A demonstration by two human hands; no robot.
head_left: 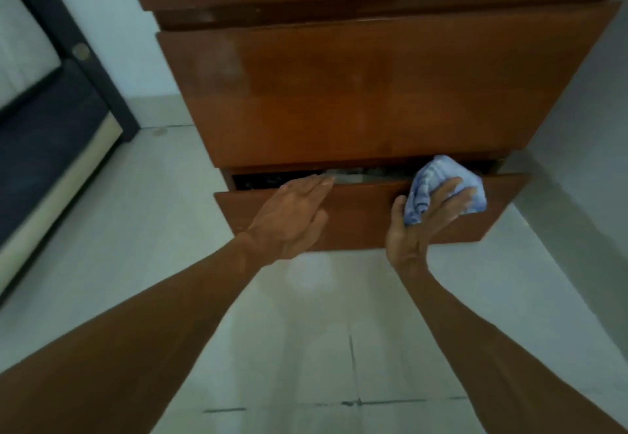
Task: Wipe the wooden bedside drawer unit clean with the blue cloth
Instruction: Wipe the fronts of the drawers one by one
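Looking down at the wooden bedside drawer unit: glossy reddish-brown veneer, flat slab fronts, no handles visible, soft reflections on the lacquer.

Bottom drawer is pulled out a bit from the carcass. Dark gap along its top edge, something grey and dark inside, too blurred to identify.

My left hand lies flat on the bottom drawer front near its left end, palm down, fingers straight and together, fingertips reaching the top edge by the gap. Grasping nothing.

My right hand is toward the right end of the same front, fingers spread and curled over the blue cloth, pressing it against the top edge of the drawer front. Thumb sticks out to the left, off the fabric.

Cloth is pale blue with darker blue stripes, soft, bunched into a rounded wad. Upper part bulges over the drawer's top edge into the gap below the middle drawer; lower part hangs onto the front face.

Middle drawer front is closed, wide and smooth, faint hazy patch near its upper left corner.

Floor is pale glossy tile with dark grout lines. Dark bed frame with a light strip along its lower edge stands to the left, well apart from the unit. Wall behind is plain and light.
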